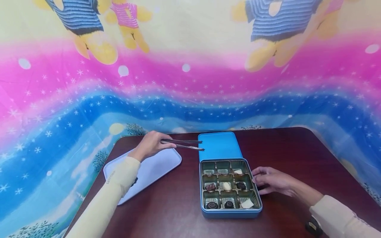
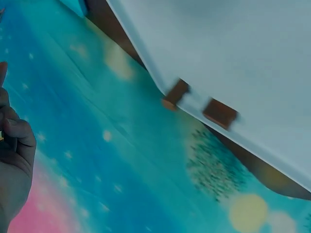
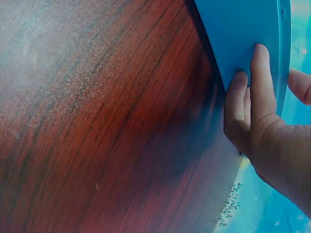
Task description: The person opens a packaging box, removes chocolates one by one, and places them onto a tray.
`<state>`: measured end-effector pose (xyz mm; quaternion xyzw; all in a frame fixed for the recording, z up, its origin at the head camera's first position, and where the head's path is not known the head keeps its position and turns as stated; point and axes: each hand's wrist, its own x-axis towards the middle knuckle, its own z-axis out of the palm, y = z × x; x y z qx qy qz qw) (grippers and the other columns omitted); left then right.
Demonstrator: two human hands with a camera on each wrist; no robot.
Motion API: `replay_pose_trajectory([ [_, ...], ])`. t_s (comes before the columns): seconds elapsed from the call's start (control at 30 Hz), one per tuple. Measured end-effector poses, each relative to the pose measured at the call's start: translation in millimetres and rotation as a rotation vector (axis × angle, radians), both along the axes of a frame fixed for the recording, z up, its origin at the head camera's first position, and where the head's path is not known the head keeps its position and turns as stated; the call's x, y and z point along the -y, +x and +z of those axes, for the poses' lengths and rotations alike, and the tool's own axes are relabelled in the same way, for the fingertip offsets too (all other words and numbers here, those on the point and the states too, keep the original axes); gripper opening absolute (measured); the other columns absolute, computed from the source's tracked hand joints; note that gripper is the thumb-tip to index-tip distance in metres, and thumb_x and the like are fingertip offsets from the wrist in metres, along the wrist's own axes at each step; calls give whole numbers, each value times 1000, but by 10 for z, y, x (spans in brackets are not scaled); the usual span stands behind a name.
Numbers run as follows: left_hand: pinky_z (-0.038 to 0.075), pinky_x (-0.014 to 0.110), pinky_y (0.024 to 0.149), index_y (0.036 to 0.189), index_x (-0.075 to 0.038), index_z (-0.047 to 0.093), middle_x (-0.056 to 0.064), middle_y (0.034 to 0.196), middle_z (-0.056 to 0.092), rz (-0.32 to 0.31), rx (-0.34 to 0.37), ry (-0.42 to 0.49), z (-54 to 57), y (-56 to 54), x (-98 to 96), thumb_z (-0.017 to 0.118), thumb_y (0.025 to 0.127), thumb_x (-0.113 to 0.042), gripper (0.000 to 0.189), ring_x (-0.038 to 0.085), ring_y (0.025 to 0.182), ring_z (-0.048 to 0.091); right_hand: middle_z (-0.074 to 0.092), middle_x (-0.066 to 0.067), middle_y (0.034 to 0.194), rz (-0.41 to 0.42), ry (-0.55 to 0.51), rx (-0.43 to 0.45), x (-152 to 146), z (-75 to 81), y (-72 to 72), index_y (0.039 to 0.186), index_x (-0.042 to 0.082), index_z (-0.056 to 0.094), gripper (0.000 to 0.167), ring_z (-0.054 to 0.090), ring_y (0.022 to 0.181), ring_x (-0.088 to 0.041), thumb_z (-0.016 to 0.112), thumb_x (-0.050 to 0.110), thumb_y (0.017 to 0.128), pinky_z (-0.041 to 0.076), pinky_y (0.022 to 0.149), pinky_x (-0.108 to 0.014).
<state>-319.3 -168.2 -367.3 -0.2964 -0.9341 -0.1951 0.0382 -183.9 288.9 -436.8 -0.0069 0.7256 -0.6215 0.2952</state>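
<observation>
My left hand [image 1: 152,143] grips metal tongs [image 1: 186,145] above the right part of a white tray [image 1: 160,165]. Their tips are apart with nothing visible between them, over the blue lid [image 1: 221,145]. A blue tin [image 1: 231,214] with a compartmented insert holds chocolates, among them a white square [image 1: 247,203], a dark swirl [image 1: 212,205] and a brown piece [image 1: 210,187]. Against the tin's right side rest the fingers of my right hand [image 1: 275,181], the thumb by the rim. Two brown chocolates [image 2: 220,113] show near the tray's edge in the left wrist view; my left arm hides them in the head view.
The dark wooden table [image 1: 285,145] is backed by a patterned cloth [image 1: 190,72] that also hangs along its sides. The lid lies behind the tin, against its far edge. At the right sleeve a black wrist device [image 1: 313,227] sits low.
</observation>
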Motion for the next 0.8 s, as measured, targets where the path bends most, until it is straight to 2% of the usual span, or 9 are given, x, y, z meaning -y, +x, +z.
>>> replay_pose_trajectory([
  [0.2,54,31,73,112,-17,77,-4,93,76,-86,-15,-45,39,77,-386,69,87,-56,47,5,69,62,59,-24,118,3,2,2,-7,-12,-8,136,-14,28,53,63,104,-28,55,9,96,55,87,-52],
  [0.4,52,28,73,106,-18,79,-5,92,76,-198,-81,-80,53,139,-703,71,87,-52,40,6,76,63,59,-24,118,3,-3,4,-8,-19,-13,136,-14,28,53,62,104,-27,54,8,96,55,87,-51],
  [0.6,50,27,71,103,-19,80,-6,86,76,-282,-154,-141,26,178,-939,69,89,-52,38,5,68,61,60,-23,117,0,-6,6,-7,-15,-10,136,-14,29,53,63,104,-27,55,9,96,55,87,-51],
  [0.8,52,25,69,101,-20,79,-8,87,76,-350,-193,-166,-4,208,-1125,68,89,-53,37,4,70,66,59,-23,118,10,-16,2,-8,-7,-6,136,-15,28,54,63,104,-27,55,9,96,55,87,-51],
])
